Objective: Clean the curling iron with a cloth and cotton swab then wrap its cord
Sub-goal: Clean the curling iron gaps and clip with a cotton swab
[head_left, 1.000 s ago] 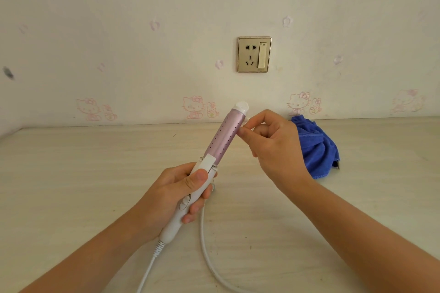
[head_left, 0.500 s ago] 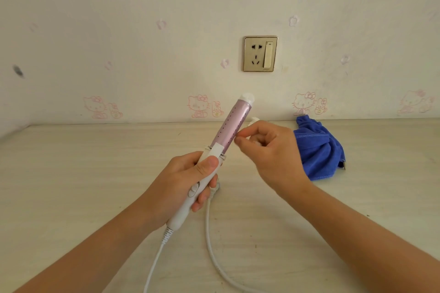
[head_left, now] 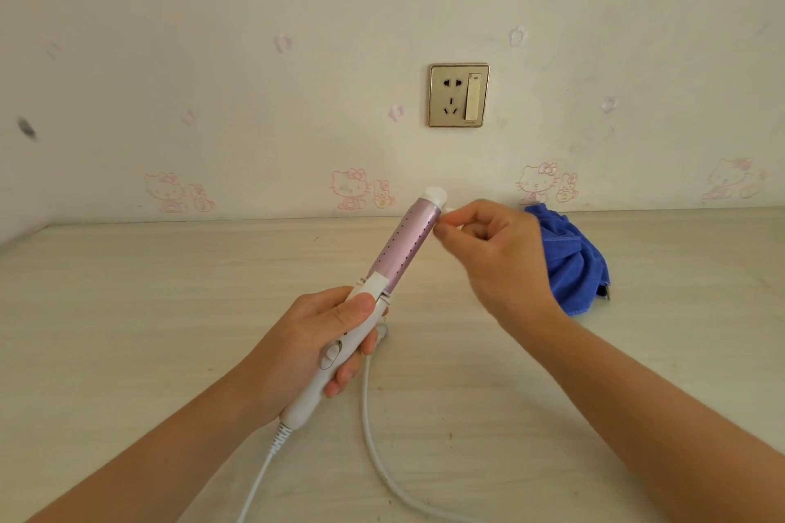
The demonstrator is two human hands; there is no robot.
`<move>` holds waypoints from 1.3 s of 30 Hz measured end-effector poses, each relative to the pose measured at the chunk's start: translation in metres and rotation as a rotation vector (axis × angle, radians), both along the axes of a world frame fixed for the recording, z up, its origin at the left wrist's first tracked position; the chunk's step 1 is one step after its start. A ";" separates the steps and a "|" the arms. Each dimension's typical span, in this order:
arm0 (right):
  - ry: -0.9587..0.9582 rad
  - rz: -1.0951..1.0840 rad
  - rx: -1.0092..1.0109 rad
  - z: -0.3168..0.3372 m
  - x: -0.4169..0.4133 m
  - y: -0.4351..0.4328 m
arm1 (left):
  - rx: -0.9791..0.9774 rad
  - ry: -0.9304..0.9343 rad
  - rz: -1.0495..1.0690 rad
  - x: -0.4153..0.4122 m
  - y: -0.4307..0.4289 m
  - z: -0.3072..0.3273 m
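Left hand [head_left: 306,348] grips smooth white handle; perforated pink curling iron [head_left: 403,248] tilted.

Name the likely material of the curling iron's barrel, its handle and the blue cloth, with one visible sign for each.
Barrel: probably coated metal; smooth pink sheen and rows of small dots that look like holes.
Handle: seemingly moulded plastic; glossy white, with a slide switch set in.
Blue cloth: soft towelling, perhaps microfibre; matte, bunched in folds with a stitched hem. The exact fibre cannot be told.
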State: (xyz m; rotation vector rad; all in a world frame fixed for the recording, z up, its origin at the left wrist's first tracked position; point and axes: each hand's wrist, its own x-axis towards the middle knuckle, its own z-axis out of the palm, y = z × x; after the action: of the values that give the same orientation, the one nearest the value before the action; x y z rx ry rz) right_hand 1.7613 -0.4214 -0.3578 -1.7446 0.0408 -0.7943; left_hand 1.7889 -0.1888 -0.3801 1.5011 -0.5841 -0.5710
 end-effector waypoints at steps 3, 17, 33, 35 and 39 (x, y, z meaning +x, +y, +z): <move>0.035 0.066 -0.026 -0.009 -0.001 0.009 | -0.025 0.016 0.020 -0.001 -0.003 -0.001; 0.096 0.180 -0.029 -0.011 -0.007 0.022 | -0.072 0.057 0.032 0.000 -0.006 0.001; 0.144 0.301 -0.095 -0.017 -0.009 0.029 | -0.084 0.071 0.036 0.002 -0.004 0.002; 0.094 0.161 -0.054 -0.006 -0.005 0.016 | -0.061 0.049 0.016 0.000 -0.002 0.001; 0.040 0.064 0.047 0.003 -0.001 0.002 | -0.050 0.033 0.005 -0.006 -0.007 -0.002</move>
State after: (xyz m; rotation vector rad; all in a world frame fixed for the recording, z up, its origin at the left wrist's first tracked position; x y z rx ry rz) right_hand 1.7600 -0.4196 -0.3553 -1.7095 0.0301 -0.7064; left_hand 1.7831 -0.1962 -0.3823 1.4434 -0.5649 -0.5721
